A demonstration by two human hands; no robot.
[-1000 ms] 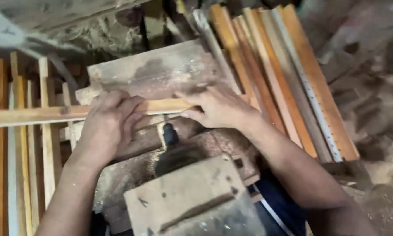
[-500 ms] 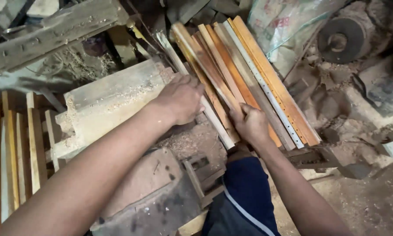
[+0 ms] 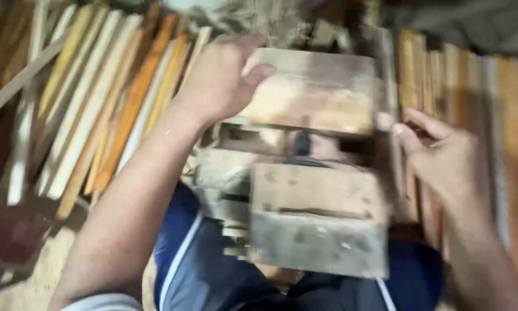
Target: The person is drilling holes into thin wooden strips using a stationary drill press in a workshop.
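Wooden strips (image 3: 443, 115), stacked with long axes running away from the person just right of the wooden block machine (image 3: 316, 190), lie under the right hand (image 3: 449, 161), fingers curled loosely around one strip's end, while the left hand (image 3: 218, 80) rests half-open on the machine's far-left corner.
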